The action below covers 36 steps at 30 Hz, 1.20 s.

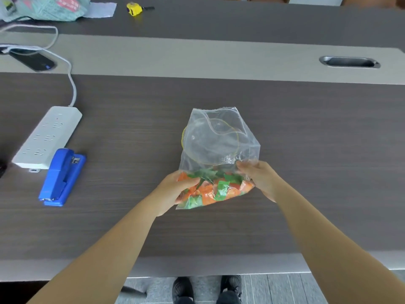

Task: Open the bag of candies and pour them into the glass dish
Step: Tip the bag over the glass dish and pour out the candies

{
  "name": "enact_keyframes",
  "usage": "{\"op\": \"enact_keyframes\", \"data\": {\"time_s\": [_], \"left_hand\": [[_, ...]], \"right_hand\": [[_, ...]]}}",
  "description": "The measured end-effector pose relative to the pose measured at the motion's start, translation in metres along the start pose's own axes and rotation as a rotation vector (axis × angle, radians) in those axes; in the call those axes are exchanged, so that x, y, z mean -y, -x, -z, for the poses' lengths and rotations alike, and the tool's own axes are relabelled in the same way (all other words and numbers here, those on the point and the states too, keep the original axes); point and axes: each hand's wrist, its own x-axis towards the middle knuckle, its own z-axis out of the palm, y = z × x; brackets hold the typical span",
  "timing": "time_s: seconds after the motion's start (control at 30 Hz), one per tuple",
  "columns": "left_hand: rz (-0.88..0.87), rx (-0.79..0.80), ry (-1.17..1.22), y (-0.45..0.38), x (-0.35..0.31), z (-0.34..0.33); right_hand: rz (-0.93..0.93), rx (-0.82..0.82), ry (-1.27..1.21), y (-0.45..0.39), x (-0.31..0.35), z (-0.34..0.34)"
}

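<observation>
A clear plastic bag (pixel 215 137) lies on the dark wooden table, its lower part full of orange and green candies (pixel 213 188). My left hand (pixel 175 190) grips the bag's left side at the candies. My right hand (pixel 259 177) holds the right side, fingers pinching the plastic just above them. The empty upper half of the bag stretches away from me over the glass dish (pixel 183 137), whose yellow rim shows through the plastic and at the bag's left edge. Most of the dish is hidden behind the bag.
A blue stapler (pixel 62 177) and a white power strip (pixel 47 137) lie to the left. A phone (pixel 32 61) and cable sit at far left, a yellow tape measure (pixel 134 9) at the back. A cable slot (pixel 349 62) is at the right.
</observation>
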Motion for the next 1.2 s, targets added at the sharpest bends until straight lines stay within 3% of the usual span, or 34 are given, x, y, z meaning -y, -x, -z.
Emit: {"op": "enact_keyframes", "data": {"time_s": [0.27,0.7,1.0,1.2], "left_hand": [[0.152,0.084,0.327,0.008,0.006,0.009],[0.233,0.162,0.336,0.041,-0.023,0.006],[0.14,0.124,0.366,0.044,-0.06,0.006],[0.154,0.164,0.328,0.044,-0.061,0.005]], "right_hand": [[-0.052,0.122,-0.119,0.017,0.013,-0.003],[-0.02,0.346,-0.264,0.042,0.017,0.005],[-0.027,0.05,-0.283,0.046,0.037,0.006],[-0.056,-0.03,-0.256,0.044,0.041,0.002]]}}
